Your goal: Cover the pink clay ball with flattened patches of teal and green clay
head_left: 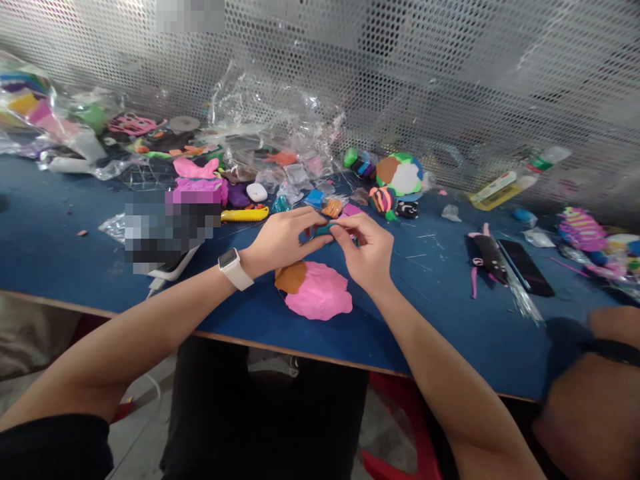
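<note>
The teal clay piece (325, 229) was held just above the desk (450, 327), between both hands and just beyond the far edge of the pink clay slab (320, 293). The left hand (283, 240) had its grip clamped on the piece's left end. The right hand (367, 257) pinched the right end likewise. The fingers hid most of the piece, so its shape could not be told. The slab lay flat near the desk's front edge, with a brown clay patch (290, 277) touching its left side.

Judged step: hand-shaping of the small piece, with neither grip on the slab. Further shaping would call for light, even pressure from both grips, lest the soft piece tear or flatten.

A white smartwatch (235, 268) sat on the left wrist. Farther back lay a yellow utility knife (245, 215) and a multicoloured clay ball (400, 175). Another person's hand (615, 323) rested at the desk's right edge.
</note>
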A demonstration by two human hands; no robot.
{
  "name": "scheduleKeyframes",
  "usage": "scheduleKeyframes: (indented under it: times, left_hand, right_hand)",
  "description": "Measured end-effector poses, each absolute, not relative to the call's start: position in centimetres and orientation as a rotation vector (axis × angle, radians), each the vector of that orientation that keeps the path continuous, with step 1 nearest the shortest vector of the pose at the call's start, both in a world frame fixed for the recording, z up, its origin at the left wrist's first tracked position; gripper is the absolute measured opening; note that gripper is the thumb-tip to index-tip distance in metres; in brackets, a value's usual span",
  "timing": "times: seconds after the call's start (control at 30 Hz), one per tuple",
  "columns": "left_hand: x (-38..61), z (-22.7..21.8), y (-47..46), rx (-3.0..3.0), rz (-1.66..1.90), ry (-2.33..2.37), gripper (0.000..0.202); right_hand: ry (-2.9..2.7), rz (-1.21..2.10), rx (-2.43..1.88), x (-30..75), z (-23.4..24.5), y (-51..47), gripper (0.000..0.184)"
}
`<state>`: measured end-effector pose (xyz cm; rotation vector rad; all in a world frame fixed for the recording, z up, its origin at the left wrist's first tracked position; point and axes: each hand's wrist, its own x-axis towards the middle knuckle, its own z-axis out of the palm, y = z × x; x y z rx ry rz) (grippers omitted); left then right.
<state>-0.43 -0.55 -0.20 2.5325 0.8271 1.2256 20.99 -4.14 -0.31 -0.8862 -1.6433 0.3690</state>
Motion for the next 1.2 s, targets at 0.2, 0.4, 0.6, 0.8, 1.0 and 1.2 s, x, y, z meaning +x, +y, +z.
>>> scheduleKeyframes:
  times: [0.2,0.4,0.6,0.8,1.0,1.2]
  left_hand:
    - [-0.1,0.5,-0.7,2.28,1.137,0.834,0.029]
    - [-0.1,0.5,-0.5,2.31,1.14,0.912,0.035]
    - [-0.1,0.3,-0.6,2.23,1.167,0.861,0.041]
    - [-0.1,0.7,-0.7,2.182,1.275,0.862,0.042]
    - [-0.2,0.7,-0.6,2.191,1.243,0.867,0.041]
    - [-0.2,0.4,-0.4,2.275,1.211,0.861,0.039]
  right_hand:
    - [-1.555,0.536,-0.953,20.8,-0.5,-3.9,0.041]
    - [-1.536,0.622,-0.931,20.9,-0.7,-3.7,0.038]
    - [-1.497,0.595,-0.966,21.0,-0.6,-3.7,0.042]
    - [-1.516,0.72,-0.955,20.7,-0.6,-3.8,0.049]
    - [-1.434,0.798,-0.936,20.8,-0.9,-3.2,0.045]
    - [-1.431,0.893,-0.912,20.9,-1.0,-2.9,0.049]
